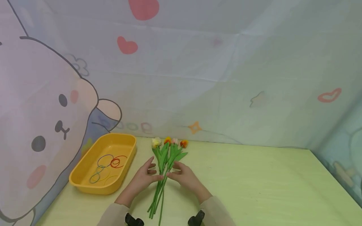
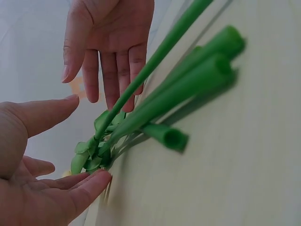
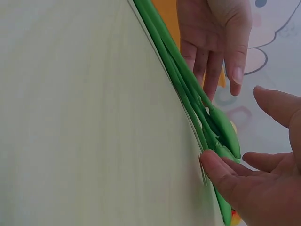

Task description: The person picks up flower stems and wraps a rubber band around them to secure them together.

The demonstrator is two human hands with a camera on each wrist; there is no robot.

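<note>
A bunch of artificial tulips (image 1: 163, 157) lies on the table, with cream, orange and pink heads at the far end and green stems (image 2: 188, 84) pointing toward me. On the left of the bunch, my left hand (image 1: 143, 178) is spread with its fingers apart and the thumb over the stems. My right hand (image 1: 185, 177) mirrors it on the right side, thumb close to the leaves. In the right wrist view, the right fingertips (image 3: 214, 162) are right at the leaf bases. Neither hand grips the stems.
A yellow tray (image 1: 124, 175) stands left of the flowers, holding several coloured rubber bands (image 1: 115, 162). The pale green table (image 1: 254, 185) extends to the right. Behind it hangs a printed cloth (image 1: 183, 62) with hearts and a cartoon bear.
</note>
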